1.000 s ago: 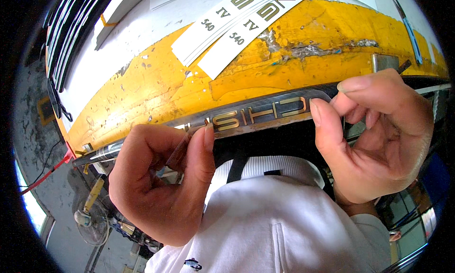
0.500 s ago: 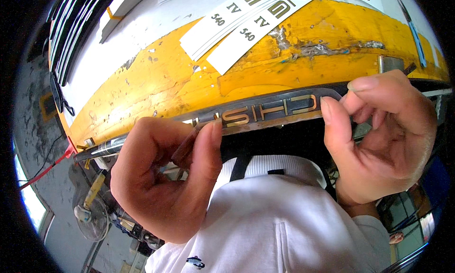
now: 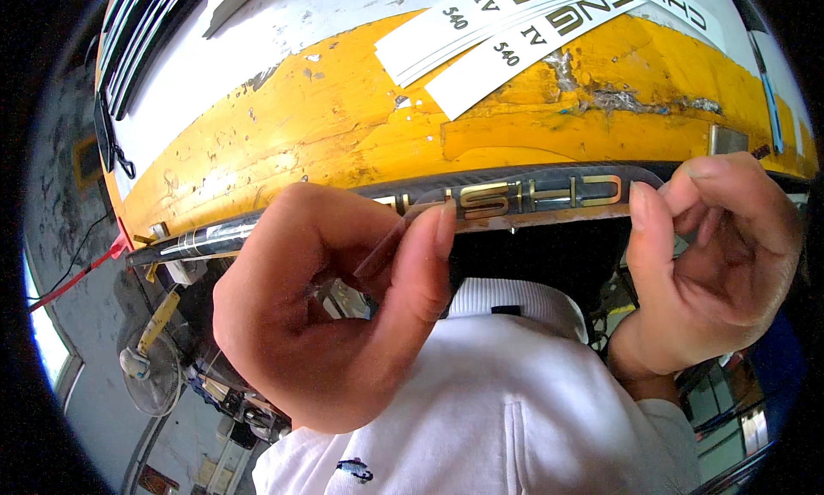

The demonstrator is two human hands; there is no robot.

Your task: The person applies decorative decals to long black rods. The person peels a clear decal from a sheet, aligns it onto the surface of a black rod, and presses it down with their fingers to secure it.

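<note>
A clear film strip with gold-coloured lettering [image 3: 539, 201] stretches between my hands, along a long dark rod [image 3: 193, 242]. My left hand [image 3: 335, 315] is closed, pinching the film between thumb and curled forefinger; a loose flap of film shows inside that grip. At the strip's other end, my right hand [image 3: 721, 255] pinches the film's rounded corner between thumb and forefinger, its other fingers curled in. The lettering lies over the rod's side, but whether the film is touching it all along cannot be told. My left fingers hide part of the lettering.
Beyond the rod is a worn yellow-and-white worktable [image 3: 300, 109]. White decal sheets [image 3: 481, 83] with gold lettering overlap on it. Several black rods [image 3: 154, 44] lie at the far left. A small metal block [image 3: 728, 140] sits at the table's right edge. A fan [image 3: 150, 366] stands lower left.
The table, sheets and both hands have shifted to the right in the picture. Both hands keep their pinch on the film strip, with little visible change between them.
</note>
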